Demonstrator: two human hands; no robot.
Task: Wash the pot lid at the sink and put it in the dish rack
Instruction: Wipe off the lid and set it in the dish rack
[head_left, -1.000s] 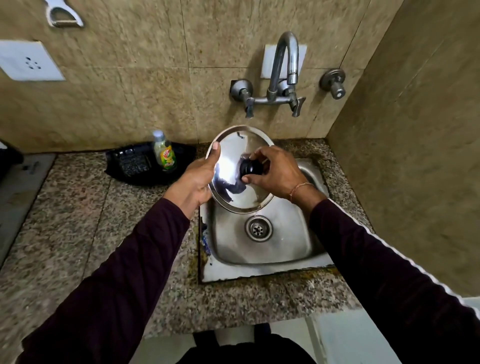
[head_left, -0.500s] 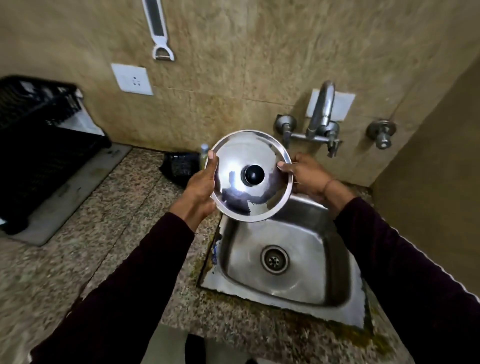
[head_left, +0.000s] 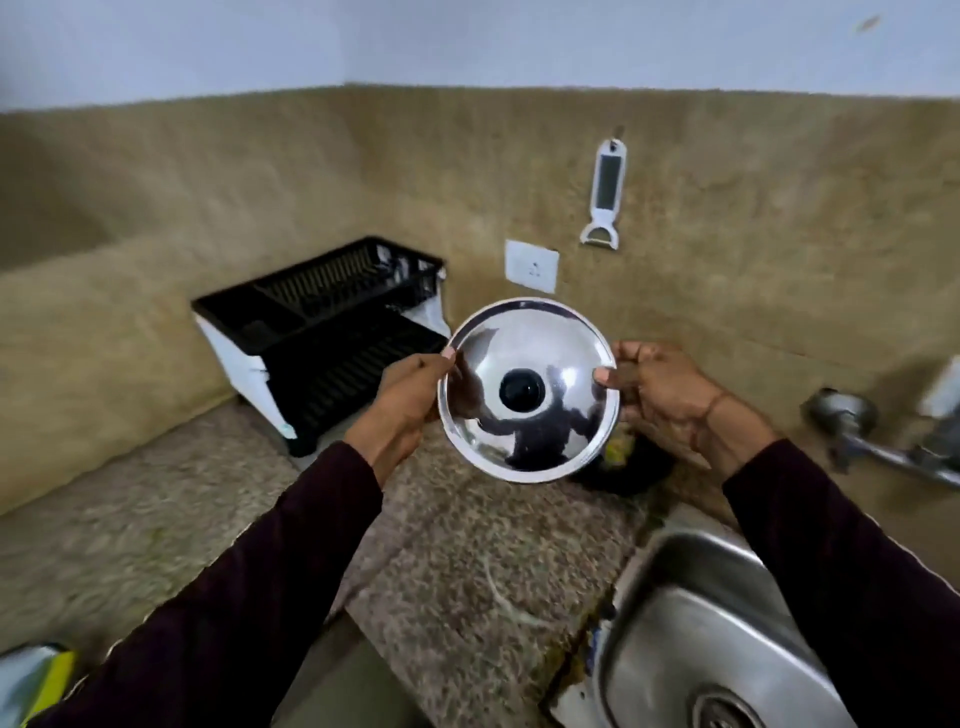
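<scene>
Steel sink (head_left: 670, 649) is sitting at lower right, set into the speckled granite table (head_left: 467, 561); drain is just showing at the bottom edge. Two dark sleeves are reaching forward from the near edge. Both hands are holding the pot lid (head_left: 540, 348) up in the air above the table, left of the sink and not touching any surface. Left hand (head_left: 402, 402) is gripping the lid's left rim, thumb on the top face, fingers wrapping behind. Right hand (head_left: 657, 392) is gripping the right rim the same way, thumb tip pressing on the shiny face, fingers curling behind. Lid is facing the camera, tilted nearly upright, black knob (head_left: 522, 389) sitting dead centre and untouched. Something dark with a yellowish patch (head_left: 621, 457) is sitting on the table just behind the lid's lower right edge; too blurred and hidden to identify, possibly a bottle on a tray. Black dish rack (head_left: 322, 338) on a white base is standing further back on the left, against the tiled wall, near the lid but apart from it. Tap fittings (head_left: 883, 447) are showing blurred at the right edge. On the wall behind, a white socket (head_left: 531, 265) is sitting just above the lid, and a white peeler (head_left: 605, 195) is hanging higher up to its right.
</scene>
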